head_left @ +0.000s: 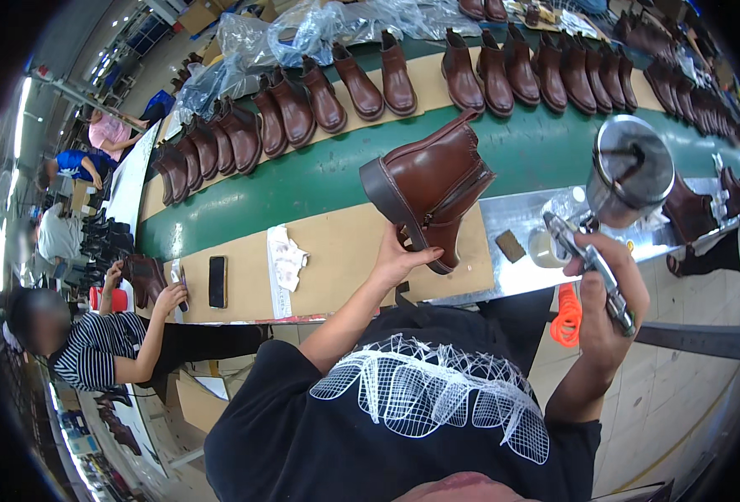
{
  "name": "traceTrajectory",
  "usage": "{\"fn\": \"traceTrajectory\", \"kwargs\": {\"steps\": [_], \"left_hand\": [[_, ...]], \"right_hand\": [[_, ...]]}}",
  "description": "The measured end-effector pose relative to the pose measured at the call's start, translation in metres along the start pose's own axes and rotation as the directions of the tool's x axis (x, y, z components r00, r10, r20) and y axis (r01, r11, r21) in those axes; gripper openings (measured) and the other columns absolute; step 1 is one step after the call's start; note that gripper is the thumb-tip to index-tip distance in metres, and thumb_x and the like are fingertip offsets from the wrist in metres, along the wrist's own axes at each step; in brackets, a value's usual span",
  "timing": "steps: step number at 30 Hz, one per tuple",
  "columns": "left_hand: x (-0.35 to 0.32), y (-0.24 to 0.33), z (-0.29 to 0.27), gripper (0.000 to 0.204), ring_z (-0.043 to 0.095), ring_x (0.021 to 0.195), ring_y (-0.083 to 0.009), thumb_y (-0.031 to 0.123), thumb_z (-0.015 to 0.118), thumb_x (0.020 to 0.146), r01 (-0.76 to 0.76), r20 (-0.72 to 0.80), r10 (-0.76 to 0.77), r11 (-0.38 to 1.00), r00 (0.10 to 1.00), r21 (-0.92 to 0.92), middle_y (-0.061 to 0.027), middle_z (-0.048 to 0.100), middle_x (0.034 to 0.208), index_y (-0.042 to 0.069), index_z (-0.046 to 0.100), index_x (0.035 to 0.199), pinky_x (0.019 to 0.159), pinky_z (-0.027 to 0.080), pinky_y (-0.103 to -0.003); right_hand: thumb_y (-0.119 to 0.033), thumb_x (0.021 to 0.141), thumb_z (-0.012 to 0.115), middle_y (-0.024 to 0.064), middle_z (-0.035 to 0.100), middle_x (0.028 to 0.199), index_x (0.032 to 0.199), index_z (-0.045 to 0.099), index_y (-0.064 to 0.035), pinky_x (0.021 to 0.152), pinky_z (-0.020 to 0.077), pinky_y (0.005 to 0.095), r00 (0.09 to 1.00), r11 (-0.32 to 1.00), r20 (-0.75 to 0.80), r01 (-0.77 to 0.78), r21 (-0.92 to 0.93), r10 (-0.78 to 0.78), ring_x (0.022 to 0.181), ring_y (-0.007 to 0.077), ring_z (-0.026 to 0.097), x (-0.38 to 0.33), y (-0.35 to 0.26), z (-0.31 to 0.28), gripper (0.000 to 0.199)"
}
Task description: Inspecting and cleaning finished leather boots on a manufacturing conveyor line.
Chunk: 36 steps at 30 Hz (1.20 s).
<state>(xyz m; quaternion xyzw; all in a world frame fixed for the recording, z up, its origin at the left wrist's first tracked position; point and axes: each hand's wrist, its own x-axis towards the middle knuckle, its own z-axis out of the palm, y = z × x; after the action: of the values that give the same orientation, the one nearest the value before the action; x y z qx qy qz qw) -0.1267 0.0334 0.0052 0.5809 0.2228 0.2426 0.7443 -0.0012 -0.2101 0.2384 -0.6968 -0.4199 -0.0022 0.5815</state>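
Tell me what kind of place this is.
Most likely a shoe factory's finishing line. Rows of brown ankle boots lie along a green conveyor belt, the left hand holds up one boot, and the right hand holds a spray gun.

Boot (430,186): glossy brown leather. Spray gun (617,209): shiny metal cup. Belt (303,180): matt green.

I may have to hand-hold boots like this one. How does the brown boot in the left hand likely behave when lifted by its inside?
The brown boot probably keeps its shape: its shaft stands unsupported around the left hand. The thick dark sole likely makes it bottom-heavy, so it may want to swing. Its glossy leather could be slippery, which may favour an inside grip.
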Motion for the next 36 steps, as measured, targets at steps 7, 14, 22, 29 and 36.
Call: {"fn": "traceTrajectory", "kwargs": {"steps": [7, 14, 22, 29, 36], "left_hand": [[-0.010, -0.002, -0.005, 0.096, 0.055, 0.113, -0.0227, 0.012, 0.092, 0.062, -0.073, 0.042, 0.070, 0.994, 0.997, 0.083, -0.0123, 0.050, 0.126, 0.005, 0.034, 0.138, 0.090, 0.052, -0.036], [-0.010, 0.005, -0.001, 0.095, 0.055, 0.112, -0.0224, 0.011, 0.091, 0.062, -0.042, -0.014, 0.043, 0.999, 0.999, 0.021, -0.0116, 0.050, 0.124, 0.005, 0.033, 0.137, 0.089, 0.052, -0.036], [-0.012, 0.014, 0.006, 0.094, 0.055, 0.111, -0.0221, 0.011, 0.090, 0.062, -0.046, -0.047, 0.046, 0.999, 0.998, 0.007, -0.0103, 0.051, 0.121, 0.006, 0.034, 0.137, 0.088, 0.051, -0.037], [-0.012, 0.019, 0.007, 0.091, 0.054, 0.110, -0.0216, 0.009, 0.089, 0.063, -0.050, -0.061, 0.051, 0.998, 0.997, 0.024, -0.0090, 0.052, 0.121, 0.007, 0.035, 0.136, 0.089, 0.051, -0.036], [-0.012, 0.020, 0.008, 0.089, 0.052, 0.111, -0.0209, 0.006, 0.089, 0.063, -0.037, -0.087, 0.041, 0.999, 0.995, 0.037, -0.0073, 0.050, 0.123, 0.008, 0.036, 0.134, 0.090, 0.050, -0.036]], "right_hand": [[-0.019, 0.088, 0.069, 0.0088, 0.066, 0.093, 0.106, 0.067, 0.0024, 0.075, 0.0453, 0.0272, 0.999, 0.999, -0.014, -0.042, -0.027, 0.042, 0.082, 0.0155, 0.059, 0.002, -0.001, 0.012, 0.028], [-0.021, 0.088, 0.070, 0.0098, 0.068, 0.094, 0.104, 0.067, 0.0014, 0.077, 0.0449, 0.0282, 0.992, 0.992, 0.012, -0.127, -0.011, 0.127, 0.082, 0.0162, 0.059, -0.014, 0.003, 0.013, 0.028], [-0.017, 0.095, 0.061, 0.0035, 0.058, 0.082, 0.109, 0.063, 0.0029, 0.059, 0.0396, 0.0211, 0.991, 0.994, 0.130, 0.003, -0.107, 0.011, 0.068, 0.0069, 0.053, -0.022, 0.009, 0.019, 0.025], [-0.024, 0.082, 0.076, 0.0058, 0.070, 0.090, 0.102, 0.070, -0.0037, 0.077, 0.0386, 0.0285, 0.983, 0.986, 0.089, -0.159, -0.042, 0.162, 0.076, 0.0164, 0.054, -0.028, 0.003, 0.030, 0.030], [-0.022, 0.082, 0.076, 0.0032, 0.070, 0.089, 0.103, 0.070, -0.0062, 0.075, 0.0367, 0.0292, 0.975, 0.986, 0.143, -0.168, -0.017, 0.169, 0.072, 0.0155, 0.052, -0.031, 0.002, 0.039, 0.027]]}}
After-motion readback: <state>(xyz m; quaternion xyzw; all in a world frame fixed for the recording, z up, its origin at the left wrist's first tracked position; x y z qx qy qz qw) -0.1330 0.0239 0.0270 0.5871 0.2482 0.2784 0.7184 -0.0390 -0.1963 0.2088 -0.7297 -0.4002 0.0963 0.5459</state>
